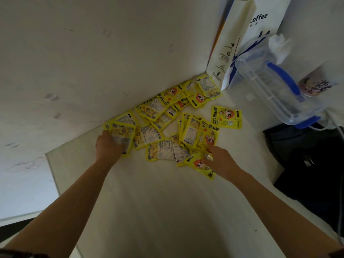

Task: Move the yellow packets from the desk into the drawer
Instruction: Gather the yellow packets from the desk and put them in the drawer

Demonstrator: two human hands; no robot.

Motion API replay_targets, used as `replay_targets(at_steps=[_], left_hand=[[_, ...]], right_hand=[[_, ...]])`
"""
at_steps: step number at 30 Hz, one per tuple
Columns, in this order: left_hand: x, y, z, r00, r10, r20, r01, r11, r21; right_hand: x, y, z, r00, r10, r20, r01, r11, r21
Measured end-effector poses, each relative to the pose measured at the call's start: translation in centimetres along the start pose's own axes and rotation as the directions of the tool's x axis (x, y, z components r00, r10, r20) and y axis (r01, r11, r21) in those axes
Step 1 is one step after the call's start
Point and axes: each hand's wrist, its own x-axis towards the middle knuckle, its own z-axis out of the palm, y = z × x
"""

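Several yellow packets (163,116) with a cartoon face lie scattered and overlapping on the white desk (158,202), from the wall corner out toward me. My left hand (108,148) grips a small stack of yellow packets (122,135) at the left end of the spread. At the right end, the fingers of my right hand (221,161) close on a yellow packet (200,164). One packet (226,117) lies apart on the right. No drawer is in view.
A white paper coffee bag (242,38) stands in the far corner against the wall. To its right sit a clear plastic container with blue clips (273,86) and a printed cup (316,82). A black bag (307,164) lies at the desk's right edge.
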Motion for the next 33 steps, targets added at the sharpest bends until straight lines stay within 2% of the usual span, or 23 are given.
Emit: replay_targets(at_steps=[4, 7, 9, 12, 19, 27, 33], left_hand=[[2.3, 1.3, -1.1, 0.989, 0.148, -0.002, -0.147, 0.987, 0.060], [4.3, 1.9, -1.5, 0.977, 0.210, 0.040, -0.213, 0.966, 0.148], [5.3, 2.2, -1.4, 0.965, 0.246, 0.090, -0.259, 0.947, 0.189], [6.3, 2.2, -1.3, 0.946, 0.273, 0.173, -0.309, 0.923, 0.231], [6.1, 1.8, -1.0, 0.952, 0.218, 0.216, -0.269, 0.932, 0.244], [4.5, 1.0, -1.3, 0.949, 0.239, 0.205, -0.287, 0.925, 0.250], [2.1, 0.9, -1.3, 0.978, 0.163, 0.132, -0.186, 0.963, 0.193]], right_hand=[[1.2, -0.7, -0.4, 0.988, 0.138, -0.074, -0.109, 0.943, 0.314], [2.2, -0.8, -1.3, 0.946, 0.319, -0.059, -0.208, 0.736, 0.644], [3.0, -0.7, -1.6, 0.916, 0.397, -0.060, -0.245, 0.670, 0.701], [4.3, -0.6, -1.6, 0.885, 0.458, -0.087, -0.259, 0.638, 0.725], [6.5, -1.7, -1.1, 0.841, 0.514, -0.171, -0.339, 0.746, 0.573], [7.1, -2.6, -0.7, 0.851, 0.499, -0.164, -0.384, 0.805, 0.452], [6.9, -2.1, -1.0, 0.881, 0.446, -0.159, -0.344, 0.833, 0.434]])
